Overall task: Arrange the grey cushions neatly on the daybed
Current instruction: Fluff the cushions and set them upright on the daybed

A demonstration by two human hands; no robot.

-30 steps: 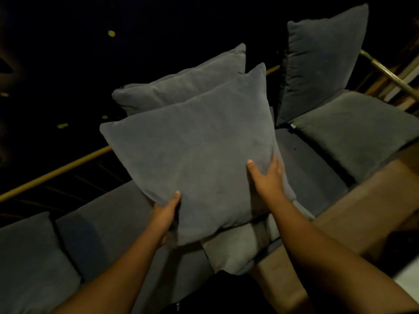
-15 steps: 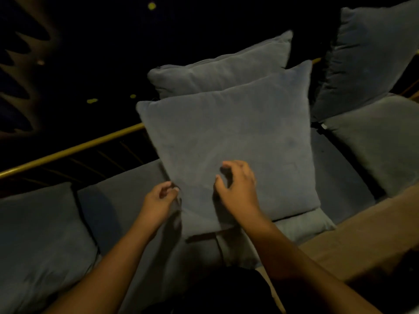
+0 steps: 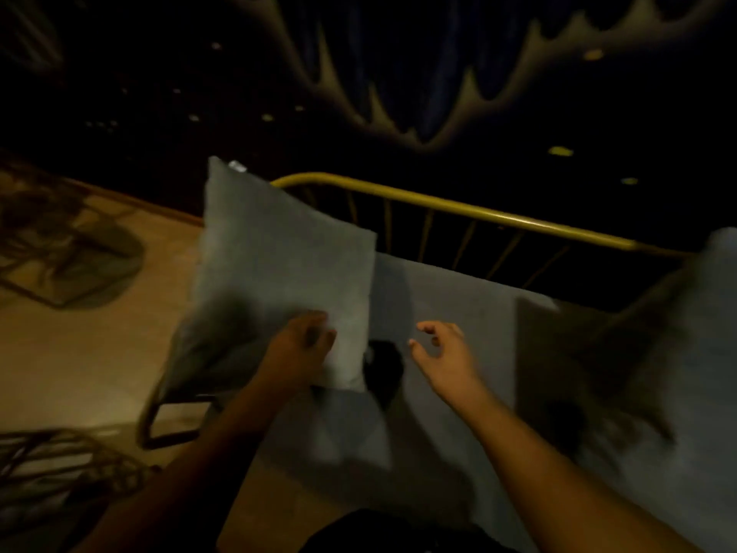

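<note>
My left hand grips grey cushion, upright at daybed end by brass rail. My right hand open, empty. Further cushion at right edge. Placement unfinished; frame blurred.

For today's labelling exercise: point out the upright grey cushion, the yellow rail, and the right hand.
upright grey cushion [image 3: 287,257], head view, centre of its face
yellow rail [image 3: 478,211], head view, top bar
right hand [image 3: 444,349], head view, back of hand

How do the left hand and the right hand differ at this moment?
The left hand rests on the upright grey cushion at its lower edge; the right hand touches nothing. The left hand lies in shadow; the right hand is brightly lit, fingers curled and open. Both reach forward over the daybed.
</note>
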